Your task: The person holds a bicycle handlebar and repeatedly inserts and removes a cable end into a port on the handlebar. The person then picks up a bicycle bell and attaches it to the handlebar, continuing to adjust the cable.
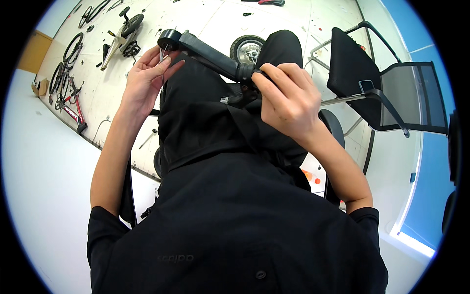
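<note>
Across my thighs lies a long black bar-shaped bike part, tilted with its far end to the left. That end carries a round black ring-like piece. Beside the ring, my left hand pinches a thin silver piece between thumb and fingers; whether it is a tool or a cable I cannot tell. My right hand is closed round the jointed near end of the bar, its fingers hiding part of that joint. Below it hangs a small grey connector-like piece.
Beyond my knees a small spoked wheel lies on the floor. At right stands a black mesh chair with a phone on it. To the left are a red-and-black bike frame, a pale frame with a wheel, and scattered parts.
</note>
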`<control>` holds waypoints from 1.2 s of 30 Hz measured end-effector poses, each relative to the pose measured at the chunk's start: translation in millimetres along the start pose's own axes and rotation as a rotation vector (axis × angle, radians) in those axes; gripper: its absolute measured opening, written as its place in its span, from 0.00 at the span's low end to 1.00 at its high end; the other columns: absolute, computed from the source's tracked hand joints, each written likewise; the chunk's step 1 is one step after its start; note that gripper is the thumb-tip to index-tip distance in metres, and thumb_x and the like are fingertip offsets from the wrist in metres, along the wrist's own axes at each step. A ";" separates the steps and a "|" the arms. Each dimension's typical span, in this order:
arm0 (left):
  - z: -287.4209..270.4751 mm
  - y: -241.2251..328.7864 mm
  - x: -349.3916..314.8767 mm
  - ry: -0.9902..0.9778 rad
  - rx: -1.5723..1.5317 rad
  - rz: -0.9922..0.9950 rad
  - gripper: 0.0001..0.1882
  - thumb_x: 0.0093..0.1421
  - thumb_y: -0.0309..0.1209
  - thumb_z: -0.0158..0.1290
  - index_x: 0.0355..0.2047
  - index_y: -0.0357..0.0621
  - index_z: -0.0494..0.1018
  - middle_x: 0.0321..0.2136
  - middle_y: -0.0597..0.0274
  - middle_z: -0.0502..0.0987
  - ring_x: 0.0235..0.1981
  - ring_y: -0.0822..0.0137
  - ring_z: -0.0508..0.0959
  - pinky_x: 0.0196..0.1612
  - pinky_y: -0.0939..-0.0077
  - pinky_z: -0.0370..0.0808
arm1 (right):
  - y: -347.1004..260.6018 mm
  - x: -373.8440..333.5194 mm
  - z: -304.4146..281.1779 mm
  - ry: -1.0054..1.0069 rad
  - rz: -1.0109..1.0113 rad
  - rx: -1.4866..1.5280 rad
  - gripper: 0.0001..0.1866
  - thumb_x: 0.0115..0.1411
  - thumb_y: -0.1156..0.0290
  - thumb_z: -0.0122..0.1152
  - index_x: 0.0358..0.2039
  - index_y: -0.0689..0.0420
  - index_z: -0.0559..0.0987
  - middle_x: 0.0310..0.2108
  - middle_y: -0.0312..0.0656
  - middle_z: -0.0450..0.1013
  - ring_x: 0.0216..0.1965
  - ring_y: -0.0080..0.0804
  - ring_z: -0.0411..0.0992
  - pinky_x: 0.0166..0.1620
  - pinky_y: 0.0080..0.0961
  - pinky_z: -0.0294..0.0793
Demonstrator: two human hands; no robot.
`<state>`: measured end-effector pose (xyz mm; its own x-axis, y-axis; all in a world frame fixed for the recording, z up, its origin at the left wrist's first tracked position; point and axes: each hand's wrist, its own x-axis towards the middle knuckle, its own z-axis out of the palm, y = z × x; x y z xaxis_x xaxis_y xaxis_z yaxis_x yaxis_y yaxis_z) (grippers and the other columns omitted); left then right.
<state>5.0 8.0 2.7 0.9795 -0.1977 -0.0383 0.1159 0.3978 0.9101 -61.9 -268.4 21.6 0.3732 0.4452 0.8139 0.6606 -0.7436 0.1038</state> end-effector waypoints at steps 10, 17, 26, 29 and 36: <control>12.3 5.9 -7.6 -0.032 0.088 0.014 0.28 0.59 0.17 0.48 0.60 0.37 0.57 0.56 0.48 0.64 0.54 0.54 0.71 0.54 0.54 0.75 | 5.1 -1.6 -4.7 -0.053 0.082 0.100 0.13 0.37 0.81 0.59 0.28 0.58 0.78 0.28 0.38 0.73 0.28 0.33 0.70 0.31 0.25 0.69; 19.0 4.5 -12.9 -0.051 0.102 0.028 0.31 0.58 0.13 0.46 0.62 0.40 0.54 0.55 0.51 0.66 0.50 0.59 0.73 0.50 0.54 0.79 | 5.8 1.3 -8.9 -0.206 0.202 0.126 0.18 0.36 0.84 0.62 0.33 0.59 0.77 0.30 0.39 0.72 0.31 0.36 0.68 0.34 0.29 0.69; 23.9 -3.0 -11.1 -0.091 0.126 0.034 0.31 0.56 0.11 0.47 0.60 0.37 0.56 0.53 0.51 0.67 0.51 0.58 0.73 0.49 0.56 0.79 | 10.5 -2.3 -8.9 -0.471 0.366 0.047 0.11 0.39 0.81 0.61 0.27 0.63 0.78 0.25 0.41 0.73 0.34 0.38 0.69 0.38 0.30 0.72; 22.8 -1.7 -12.0 -0.090 0.135 0.015 0.29 0.56 0.12 0.48 0.59 0.35 0.56 0.53 0.48 0.66 0.51 0.56 0.73 0.50 0.56 0.79 | 7.4 1.0 -8.0 -0.446 0.373 0.005 0.08 0.39 0.80 0.61 0.24 0.62 0.78 0.21 0.42 0.73 0.33 0.39 0.72 0.38 0.32 0.73; 16.0 -10.7 -4.0 -0.042 0.254 -0.080 0.17 0.63 0.25 0.48 0.50 0.30 0.64 0.43 0.45 0.75 0.45 0.56 0.78 0.49 0.64 0.78 | 6.8 -2.9 -1.6 -0.452 0.374 -0.056 0.06 0.43 0.77 0.62 0.25 0.58 0.76 0.20 0.40 0.71 0.25 0.37 0.73 0.25 0.31 0.71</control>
<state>-2.8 -9.8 -0.3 0.9606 -0.2584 -0.1020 0.1425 0.1433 0.9794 -59.6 -275.6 20.9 0.8230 0.3074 0.4777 0.3998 -0.9108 -0.1027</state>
